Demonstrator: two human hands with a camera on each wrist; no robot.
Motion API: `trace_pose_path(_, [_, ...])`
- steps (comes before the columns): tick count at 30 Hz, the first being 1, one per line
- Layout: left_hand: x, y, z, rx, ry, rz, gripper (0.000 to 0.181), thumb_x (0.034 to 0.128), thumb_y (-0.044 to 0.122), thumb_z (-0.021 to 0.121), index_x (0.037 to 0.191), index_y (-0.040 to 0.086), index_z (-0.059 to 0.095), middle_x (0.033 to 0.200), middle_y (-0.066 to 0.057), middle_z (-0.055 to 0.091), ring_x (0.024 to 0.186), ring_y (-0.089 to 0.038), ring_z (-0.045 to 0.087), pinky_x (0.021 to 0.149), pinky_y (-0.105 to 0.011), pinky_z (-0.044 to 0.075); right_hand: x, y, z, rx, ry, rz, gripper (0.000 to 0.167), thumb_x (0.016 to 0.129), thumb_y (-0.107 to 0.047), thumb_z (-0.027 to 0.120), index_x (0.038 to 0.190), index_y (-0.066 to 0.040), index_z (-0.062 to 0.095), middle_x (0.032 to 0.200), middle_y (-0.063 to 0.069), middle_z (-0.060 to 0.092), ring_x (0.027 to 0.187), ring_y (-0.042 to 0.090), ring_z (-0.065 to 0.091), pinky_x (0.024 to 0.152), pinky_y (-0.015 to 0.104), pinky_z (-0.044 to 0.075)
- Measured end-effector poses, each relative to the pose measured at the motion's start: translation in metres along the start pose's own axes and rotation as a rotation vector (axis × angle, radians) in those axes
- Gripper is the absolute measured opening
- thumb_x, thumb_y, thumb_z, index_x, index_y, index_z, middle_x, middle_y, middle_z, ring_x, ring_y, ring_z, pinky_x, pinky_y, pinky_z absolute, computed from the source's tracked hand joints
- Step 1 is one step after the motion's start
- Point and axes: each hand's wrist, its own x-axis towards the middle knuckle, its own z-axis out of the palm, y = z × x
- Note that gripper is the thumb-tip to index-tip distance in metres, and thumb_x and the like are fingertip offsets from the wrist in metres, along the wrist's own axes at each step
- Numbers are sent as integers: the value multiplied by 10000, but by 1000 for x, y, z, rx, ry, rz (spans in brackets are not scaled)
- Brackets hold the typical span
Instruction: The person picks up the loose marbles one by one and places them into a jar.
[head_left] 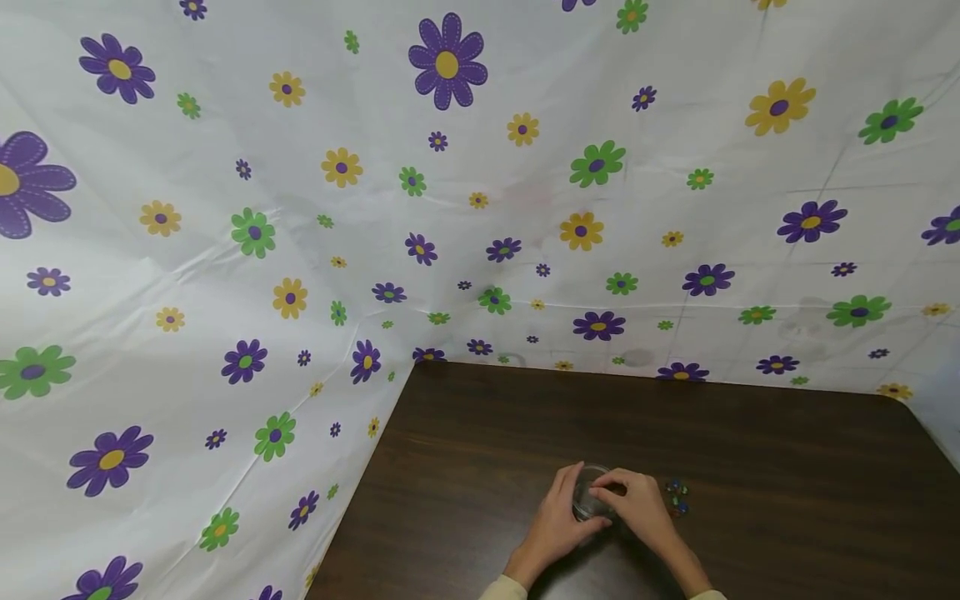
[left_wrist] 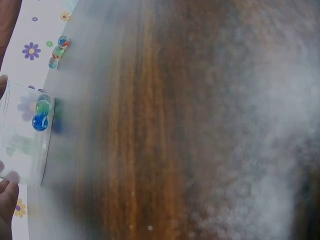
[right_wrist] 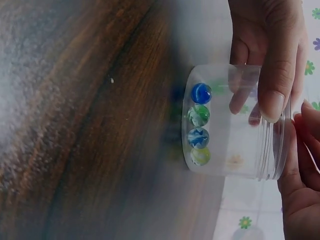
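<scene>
A clear plastic jar (right_wrist: 235, 90) with a threaded neck stands upright on the table. Several glass marbles (right_wrist: 199, 137), blue, green and yellowish, lie at its bottom. My left hand (head_left: 557, 521) grips the jar round its side, its thumb (right_wrist: 274, 100) against the wall near the neck. Over the jar's mouth is my right hand (head_left: 637, 504), with thumb and fingers curled close together. Whether anything sits between those fingertips cannot be made out. To the right of the right hand, several more marbles (head_left: 678, 504) lie in a small cluster on the wood.
The dark wooden table (head_left: 480, 467) extends around both hands. A white cloth with printed flowers (head_left: 600, 167) hangs behind the table and along its left side. Cream sleeves (head_left: 504, 589) show at the wrists.
</scene>
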Motion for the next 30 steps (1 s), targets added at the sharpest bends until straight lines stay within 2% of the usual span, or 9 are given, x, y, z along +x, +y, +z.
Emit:
trace_pose_path(6, [2, 2, -1, -3, 8, 3, 863, 921, 429, 794, 1569, 47, 371, 1496, -46, 468, 1266, -241, 574, 934, -339, 543, 1, -1, -1, 41, -3, 23, 91, 835, -82, 855, 845, -138, 783, 871, -50, 740, 801, 103, 690, 719, 229, 557])
trace_pose_path(9, [2, 2, 0, 0, 0, 1, 866, 923, 423, 792, 1572, 45, 362, 1502, -55, 463, 1259, -241, 578, 932, -335, 543, 0, -2, -6, 119, -7, 68, 51, 865, -100, 837, 875, -111, 788, 883, -20, 750, 800, 79, 685, 721, 229, 558])
trace_pose_path(11, [1, 2, 1, 0, -6, 4, 868, 926, 430, 786, 1576, 47, 356, 1507, -58, 460, 1255, -240, 582, 934, -332, 540, 0, -2, -11, 177, 15, 110, 51, 888, -111, 821, 915, -79, 791, 895, 11, 757, 796, 70, 685, 717, 228, 558])
trace_pose_path(14, [1, 3, 2, 5, 1, 15, 874, 921, 447, 786, 1576, 55, 360, 1506, -55, 464, 1260, -231, 581, 952, -341, 534, 1, 2, -25, 231, 92, 180, 124, 922, -134, 798, 985, -27, 790, 914, 45, 766, 791, 73, 692, 704, 215, 549])
trace_pose_path(17, [2, 2, 3, 17, 24, 29, 880, 907, 451, 801, 1569, 60, 373, 1496, -48, 473, 1275, -223, 573, 976, -355, 526, 4, 9, -43, 193, 175, 225, 206, 942, -196, 790, 1031, -11, 790, 915, 36, 773, 783, 75, 694, 667, 199, 521])
trace_pose_path(20, [1, 2, 4, 30, 37, 33, 887, 895, 447, 815, 1564, 60, 380, 1490, -44, 476, 1280, -226, 569, 980, -362, 526, 5, 16, -63, 146, 211, 269, 287, 959, -266, 775, 1071, -1, 786, 907, 23, 777, 782, 100, 707, 660, 206, 527])
trace_pose_path(25, [-1, 1, 4, 31, 26, 15, 891, 896, 455, 812, 1568, 65, 376, 1497, -39, 469, 1274, -230, 571, 968, -366, 530, -1, 26, -85, 130, 221, 345, 385, 964, -341, 762, 1118, 11, 774, 905, 12, 784, 792, 105, 711, 696, 195, 525])
trace_pose_path(30, [-1, 3, 3, 26, 17, 1, 882, 903, 450, 807, 1573, 75, 373, 1500, -39, 469, 1271, -222, 568, 967, -363, 529, -6, 35, -93, 134, 220, 370, 404, 971, -336, 753, 1127, 36, 759, 928, 59, 787, 793, 118, 720, 711, 164, 517])
